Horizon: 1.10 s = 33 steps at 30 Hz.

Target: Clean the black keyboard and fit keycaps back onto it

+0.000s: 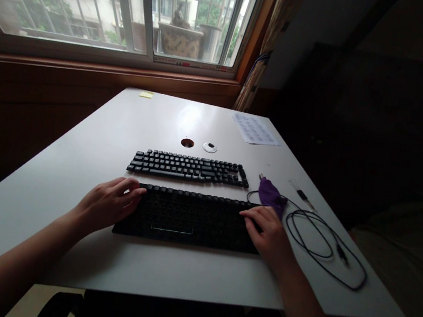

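A black keyboard (186, 216) lies near the front of the white desk, with a row of keycaps along its far edge and most of its face bare of caps. My left hand (111, 199) is closed on its left end, fingertips at the upper corner. At the right end, my right hand (266, 229) is closed on the keyboard, fingers bent over its face; its thumb is partly hidden. Just beyond, loose black keycaps (189, 168) are laid out in keyboard order.
A purple cloth (270, 193) and a coiled black cable (307, 249) lie to the right, near a small tool with wires (304, 196). Farther back are printed paper (256, 129), a yellow sticky note (146, 94), a desk hole (187, 143) and its white cover (209, 148).
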{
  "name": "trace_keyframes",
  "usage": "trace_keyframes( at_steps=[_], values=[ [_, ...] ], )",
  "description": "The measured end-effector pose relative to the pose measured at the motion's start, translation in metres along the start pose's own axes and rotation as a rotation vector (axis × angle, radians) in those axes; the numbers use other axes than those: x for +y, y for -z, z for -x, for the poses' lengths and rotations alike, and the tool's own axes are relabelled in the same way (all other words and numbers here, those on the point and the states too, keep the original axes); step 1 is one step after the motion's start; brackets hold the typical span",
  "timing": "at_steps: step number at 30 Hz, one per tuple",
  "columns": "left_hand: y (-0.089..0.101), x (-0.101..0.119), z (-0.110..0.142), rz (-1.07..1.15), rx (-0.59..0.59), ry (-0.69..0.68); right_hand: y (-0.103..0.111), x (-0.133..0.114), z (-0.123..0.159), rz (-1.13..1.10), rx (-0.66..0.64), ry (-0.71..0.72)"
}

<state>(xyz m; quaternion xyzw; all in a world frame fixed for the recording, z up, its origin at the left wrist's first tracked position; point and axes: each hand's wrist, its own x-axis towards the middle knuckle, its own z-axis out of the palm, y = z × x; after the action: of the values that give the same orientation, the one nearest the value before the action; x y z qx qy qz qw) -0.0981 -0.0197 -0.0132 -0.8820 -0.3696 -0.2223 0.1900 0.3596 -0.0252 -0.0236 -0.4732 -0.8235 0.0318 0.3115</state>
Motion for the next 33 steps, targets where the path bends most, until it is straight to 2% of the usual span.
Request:
trace_keyframes(
  at_steps=[13, 21, 33],
  values=[
    [-0.001, -0.001, 0.001, -0.005, 0.007, -0.005, -0.001, 0.001, 0.000, 0.016, -0.004, 0.003],
    [0.002, -0.011, 0.007, 0.081, 0.055, -0.043, -0.001, 0.002, 0.000, 0.015, 0.000, 0.001],
    [0.005, -0.014, 0.007, 0.222, 0.009, -0.046, 0.000, 0.001, 0.000, 0.012, -0.002, -0.007]
  ],
)
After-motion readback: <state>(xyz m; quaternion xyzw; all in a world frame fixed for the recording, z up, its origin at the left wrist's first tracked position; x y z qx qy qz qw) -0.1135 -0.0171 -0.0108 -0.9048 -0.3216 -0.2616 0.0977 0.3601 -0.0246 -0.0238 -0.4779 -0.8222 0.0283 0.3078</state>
